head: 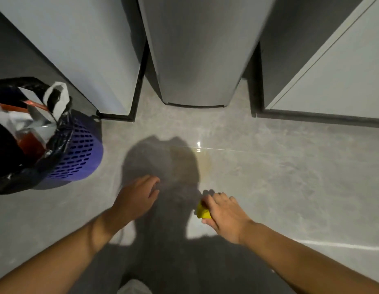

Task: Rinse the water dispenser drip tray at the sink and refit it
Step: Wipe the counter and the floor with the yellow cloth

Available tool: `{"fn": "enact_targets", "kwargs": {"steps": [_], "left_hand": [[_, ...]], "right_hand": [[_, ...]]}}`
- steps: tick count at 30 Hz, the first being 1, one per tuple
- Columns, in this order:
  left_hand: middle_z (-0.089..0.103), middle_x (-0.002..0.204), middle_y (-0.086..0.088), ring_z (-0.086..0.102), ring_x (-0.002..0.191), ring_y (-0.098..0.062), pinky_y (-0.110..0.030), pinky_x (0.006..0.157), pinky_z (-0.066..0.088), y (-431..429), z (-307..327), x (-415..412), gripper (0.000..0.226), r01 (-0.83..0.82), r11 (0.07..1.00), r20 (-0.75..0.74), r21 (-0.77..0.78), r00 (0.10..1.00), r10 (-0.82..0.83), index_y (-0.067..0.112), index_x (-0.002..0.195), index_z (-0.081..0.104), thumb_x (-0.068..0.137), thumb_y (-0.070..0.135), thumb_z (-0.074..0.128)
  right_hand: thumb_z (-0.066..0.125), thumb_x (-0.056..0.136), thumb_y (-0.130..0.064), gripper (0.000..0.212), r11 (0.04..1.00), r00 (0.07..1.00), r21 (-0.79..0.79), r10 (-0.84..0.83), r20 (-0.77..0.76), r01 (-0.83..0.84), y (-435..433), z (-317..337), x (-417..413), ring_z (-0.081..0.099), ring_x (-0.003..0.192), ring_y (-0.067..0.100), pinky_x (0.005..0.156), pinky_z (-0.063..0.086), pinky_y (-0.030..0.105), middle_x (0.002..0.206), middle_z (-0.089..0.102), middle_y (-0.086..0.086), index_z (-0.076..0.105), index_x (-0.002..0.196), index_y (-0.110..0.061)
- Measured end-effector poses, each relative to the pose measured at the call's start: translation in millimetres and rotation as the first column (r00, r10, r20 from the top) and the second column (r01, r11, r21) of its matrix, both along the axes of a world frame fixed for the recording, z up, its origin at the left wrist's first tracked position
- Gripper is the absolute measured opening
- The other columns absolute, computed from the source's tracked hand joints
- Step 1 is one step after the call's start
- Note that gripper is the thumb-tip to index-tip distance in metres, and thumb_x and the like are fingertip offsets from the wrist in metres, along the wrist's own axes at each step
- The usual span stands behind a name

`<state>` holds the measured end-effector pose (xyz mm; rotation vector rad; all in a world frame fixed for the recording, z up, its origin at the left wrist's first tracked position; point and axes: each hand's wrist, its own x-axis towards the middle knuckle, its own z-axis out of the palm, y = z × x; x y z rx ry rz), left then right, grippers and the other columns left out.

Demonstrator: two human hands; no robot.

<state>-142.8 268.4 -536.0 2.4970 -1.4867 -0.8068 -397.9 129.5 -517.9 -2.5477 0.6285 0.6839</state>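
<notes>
The grey body of the water dispenser (197, 52) rises straight ahead, its base standing on the tiled floor (279, 177). The drip tray is not in view. My right hand (223, 215) presses a small yellow cloth or sponge (202, 212) down on the floor, fingers closed over it. A faint yellowish wet patch (203, 164) lies on the tiles just beyond it. My left hand (137, 198) hovers flat above the floor to the left, fingers apart, holding nothing.
A purple perforated bin (78, 153) lined with a black bag and full of rubbish stands at the left. Grey cabinets (84, 49) flank the dispenser, another cabinet (332, 77) at the right. My shadow covers the floor between my arms.
</notes>
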Motion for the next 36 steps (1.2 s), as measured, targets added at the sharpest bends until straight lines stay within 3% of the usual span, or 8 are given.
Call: {"fn": "enact_targets", "kwargs": {"steps": [4,7,10,18,21,26,30,36], "left_hand": [[0.065,0.129,-0.011,0.061,0.119,-0.036,-0.046,0.095,0.052,-6.0,-57.2,7.1,0.04,0.023,1.0,0.052,-0.013,0.998,-0.022,0.015,0.13,0.065,0.093,0.029,0.067],[0.066,0.126,-0.011,0.063,0.114,-0.037,-0.047,0.091,0.055,-6.6,-74.6,17.4,0.043,0.053,0.998,0.109,-0.043,0.993,-0.048,0.013,0.128,0.065,0.09,0.033,0.063],[0.067,0.126,-0.014,0.066,0.108,-0.039,-0.048,0.087,0.056,-5.3,-82.2,33.6,0.051,0.093,0.995,0.182,-0.028,0.979,-0.087,0.009,0.126,0.066,0.087,0.039,0.054],[0.061,0.133,-0.017,0.063,0.11,-0.041,-0.05,0.093,0.054,-11.2,-100.1,67.3,0.059,0.123,0.992,0.256,0.006,0.959,-0.12,0.004,0.132,0.061,0.087,0.04,0.051],[0.061,0.133,-0.018,0.062,0.112,-0.039,-0.049,0.096,0.052,-17.7,-108.8,66.0,0.059,0.12,0.992,0.301,-0.041,0.948,-0.102,0.003,0.133,0.06,0.09,0.041,0.046],[0.059,0.139,-0.026,0.058,0.122,-0.046,-0.054,0.106,0.046,-16.2,-135.1,53.6,0.058,0.129,0.989,0.361,-0.069,0.928,-0.096,-0.004,0.137,0.059,0.097,0.034,0.039],[0.057,0.145,-0.024,0.052,0.133,-0.045,-0.058,0.113,0.039,-9.9,-152.1,52.9,0.056,0.11,0.979,0.37,-0.173,0.928,-0.039,-0.004,0.14,0.056,0.099,0.031,0.04],[0.057,0.143,-0.025,0.052,0.134,-0.046,-0.064,0.112,0.036,-5.8,-163.4,60.2,0.052,0.144,0.956,0.375,-0.257,0.926,-0.039,-0.005,0.139,0.057,0.1,0.029,0.047]], "right_hand": [[0.06,0.096,-0.051,0.064,0.986,0.99,0.107,-0.117,-0.074,0.125,-9.0,-42.5,7.5,0.046,0.125,0.031,0.104,0.037,0.046,0.139,0.049,0.007,0.033,0.147,-0.024],[0.041,0.097,-0.061,0.046,0.966,0.97,0.128,-0.212,-0.12,0.227,-18.1,-55.2,15.3,0.047,0.12,0.03,0.101,0.036,0.047,0.126,0.052,0.005,0.047,0.125,-0.025],[0.032,0.101,-0.049,0.034,0.954,0.964,0.155,-0.243,-0.103,0.257,-31.6,-63.0,23.5,0.047,0.117,0.032,0.096,0.033,0.046,0.121,0.052,0.006,0.046,0.117,-0.023],[0.049,0.093,-0.03,0.032,0.975,0.981,-0.157,-0.138,0.134,0.158,-91.1,-83.0,63.9,0.049,0.112,0.031,0.092,0.033,0.043,0.119,0.052,0.004,0.048,0.124,-0.021],[0.058,0.092,-0.023,0.037,0.937,0.958,-0.265,-0.17,0.23,0.23,-111.1,-97.5,75.6,0.05,0.108,0.032,0.098,0.039,0.045,0.12,0.052,0.007,0.05,0.128,-0.022],[0.068,0.091,-0.016,0.024,0.904,0.924,-0.31,-0.188,0.333,0.295,-84.7,-133.1,55.5,0.06,0.093,0.037,0.082,0.046,0.044,0.104,0.063,0.012,0.068,0.114,-0.014],[0.071,0.086,-0.004,0.065,0.89,0.891,-0.275,-0.247,0.381,0.364,-48.4,-158.2,33.1,0.057,0.124,0.041,0.11,0.042,0.058,0.133,0.058,0.02,0.051,0.148,-0.003],[0.045,0.104,-0.036,0.066,0.891,0.905,-0.207,-0.356,0.233,0.404,-82.2,-152.4,89.4,0.013,0.157,0.045,0.126,0.012,0.061,0.169,0.025,0.017,0.023,0.164,-0.023]]}}
